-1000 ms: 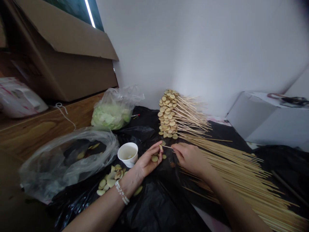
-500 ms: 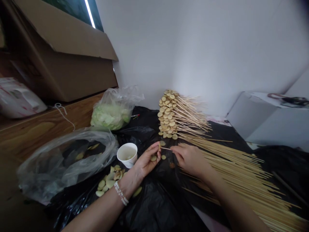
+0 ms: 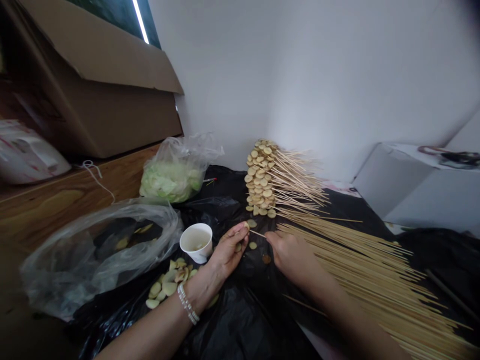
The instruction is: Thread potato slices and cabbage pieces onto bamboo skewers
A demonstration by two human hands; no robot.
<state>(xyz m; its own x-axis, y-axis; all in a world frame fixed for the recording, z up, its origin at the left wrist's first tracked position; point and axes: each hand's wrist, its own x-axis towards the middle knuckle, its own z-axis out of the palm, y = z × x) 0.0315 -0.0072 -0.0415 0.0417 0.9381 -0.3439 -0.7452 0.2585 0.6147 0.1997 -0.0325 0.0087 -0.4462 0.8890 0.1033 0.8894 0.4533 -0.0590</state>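
Head view: left hand point(image 3: 228, 252) pinches pale slice point(image 3: 246, 226) at fingertips, over black plastic sheet point(image 3: 240, 320) on table. Right hand point(image 3: 290, 252) grip pinched on bamboo skewer point(image 3: 257, 234), tip touching slice. Paper cup point(image 3: 196, 242) just left; loose slices point(image 3: 167, 287) near left wrist; finished skewer stack point(image 3: 262, 177) behind.

Two hands — left hand point(image 3: 228, 252), right hand point(image 3: 290, 255). One paper cup point(image 3: 196, 242). One cardboard box point(image 3: 101, 80). Two clear plastic bags — one of greens point(image 3: 174, 172), one nearly empty point(image 3: 101, 250). Bare skewers point(image 3: 375, 270) and loaded skewers point(image 3: 273, 182): too many to count.
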